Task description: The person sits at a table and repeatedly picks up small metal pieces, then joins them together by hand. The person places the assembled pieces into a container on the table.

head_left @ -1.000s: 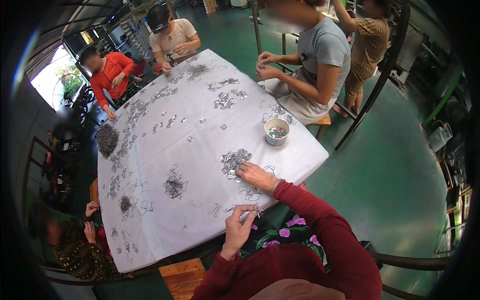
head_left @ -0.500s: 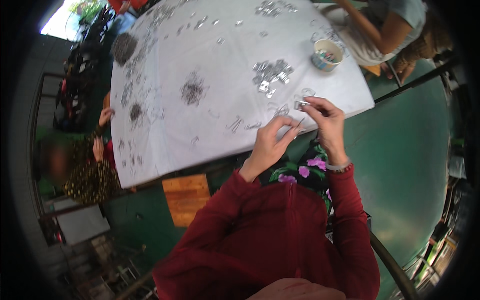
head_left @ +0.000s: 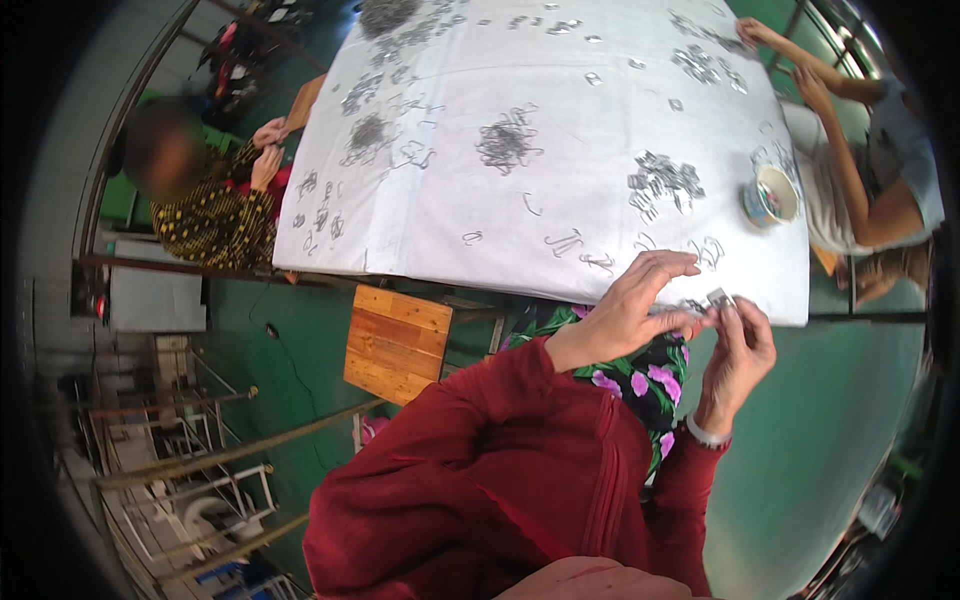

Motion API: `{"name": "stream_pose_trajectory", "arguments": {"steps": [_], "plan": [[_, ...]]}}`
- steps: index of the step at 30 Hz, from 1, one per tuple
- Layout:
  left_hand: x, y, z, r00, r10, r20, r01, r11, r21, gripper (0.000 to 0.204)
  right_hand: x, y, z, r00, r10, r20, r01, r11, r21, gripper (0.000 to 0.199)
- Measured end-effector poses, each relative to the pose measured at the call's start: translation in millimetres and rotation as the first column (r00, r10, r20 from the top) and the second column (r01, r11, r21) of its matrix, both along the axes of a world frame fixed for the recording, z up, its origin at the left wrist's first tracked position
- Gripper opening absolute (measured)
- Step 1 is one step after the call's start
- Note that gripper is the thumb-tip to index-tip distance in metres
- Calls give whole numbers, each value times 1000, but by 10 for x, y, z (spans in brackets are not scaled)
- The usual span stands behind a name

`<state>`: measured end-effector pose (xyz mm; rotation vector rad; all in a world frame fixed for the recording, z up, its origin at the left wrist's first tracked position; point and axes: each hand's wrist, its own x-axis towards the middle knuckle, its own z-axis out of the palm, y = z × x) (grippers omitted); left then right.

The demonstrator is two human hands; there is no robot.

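My right hand pinches a small flat silvery metal piece between thumb and fingertips, just beyond the table's front edge. Close beside it is my left hand, its fingers stretched out and apart, the thumb reaching toward the right fingertips. Between the two hands some thin metal shows, too small to make out. On the white-covered table, bent wire hooks lie near my left hand, and more wire pieces lie just past its fingertips. Farther off is a heap of flat metal pieces.
A tub with small things in it stands at the table's right edge. Wire heaps lie across the table. One person sits at the left, another at the right. A wooden stool stands below the front edge.
The view has swung, so the table appears shifted right. My left hand has opened its pinch and spread its fingers; my right hand still holds the metal piece, now lower.
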<state>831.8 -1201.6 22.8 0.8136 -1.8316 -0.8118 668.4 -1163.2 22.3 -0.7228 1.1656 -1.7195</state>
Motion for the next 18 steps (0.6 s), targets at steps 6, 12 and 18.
{"name": "stream_pose_trajectory", "arguments": {"steps": [6, 12, 18], "plan": [[322, 392, 1065, 50, -380, -924, 969, 242, -47, 73, -141, 127, -63, 993, 73, -96, -73, 997, 7, 13], [108, 729, 1232, -332, -264, -906, 861, 307, -405, 87, -78, 135, 132, 993, 118, -18, -119, 988, -99, 12], [343, 471, 974, -254, -404, -879, 915, 194, -354, 83, -86, 183, 145, 997, 67, -49, -70, 997, -45, 10]]}}
